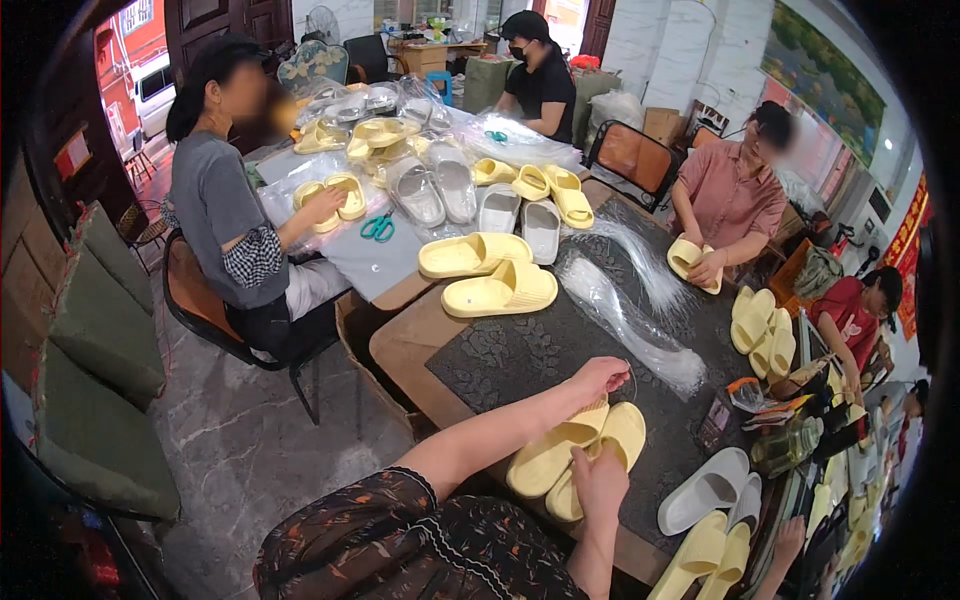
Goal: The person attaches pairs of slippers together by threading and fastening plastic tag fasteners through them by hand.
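Observation:
A pair of pale yellow slippers (pixel 548 449) lies side by side on the dark mat in front of me. My right hand (pixel 600 478) grips the nearer slipper, thumb on top and fingers partly hidden. Beyond the pair, my left hand (pixel 603 376) is closed in a pinch on a thin strand (pixel 634 378) that curves down toward the slippers; its lower end is hard to make out. Past my left hand, two bundles of clear plastic strands (pixel 625 325) lie loose on the mat.
Grey slippers (pixel 703 492) and yellow slippers (pixel 695 556) sit at my right, near a co-worker's hand (pixel 790 537). More yellow slippers (pixel 500 288) rest ahead. Green-handled scissors (pixel 378 228) lie by bagged slippers. Several people work around the tables. A glass jar (pixel 787 447) stands right.

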